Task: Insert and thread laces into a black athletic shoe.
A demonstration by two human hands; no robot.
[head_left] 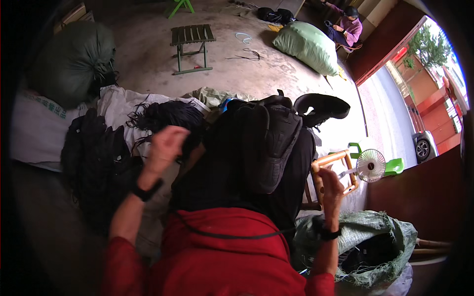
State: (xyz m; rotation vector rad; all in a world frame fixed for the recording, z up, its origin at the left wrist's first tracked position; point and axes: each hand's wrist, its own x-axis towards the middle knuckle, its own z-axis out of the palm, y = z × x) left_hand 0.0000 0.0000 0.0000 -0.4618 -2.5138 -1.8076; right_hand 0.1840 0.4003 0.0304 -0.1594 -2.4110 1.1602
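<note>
Under left hand point(165, 143) — black cords point(170, 116)

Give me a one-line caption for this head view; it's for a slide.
Left hand raised at a black stringy bundle; right hand beside a wooden chair frame.

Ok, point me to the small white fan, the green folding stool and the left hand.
small white fan point(371, 166), head view, on its round grille.
green folding stool point(192, 34), head view, on its slatted seat.
left hand point(167, 144), head view, on the back of the hand.
</note>
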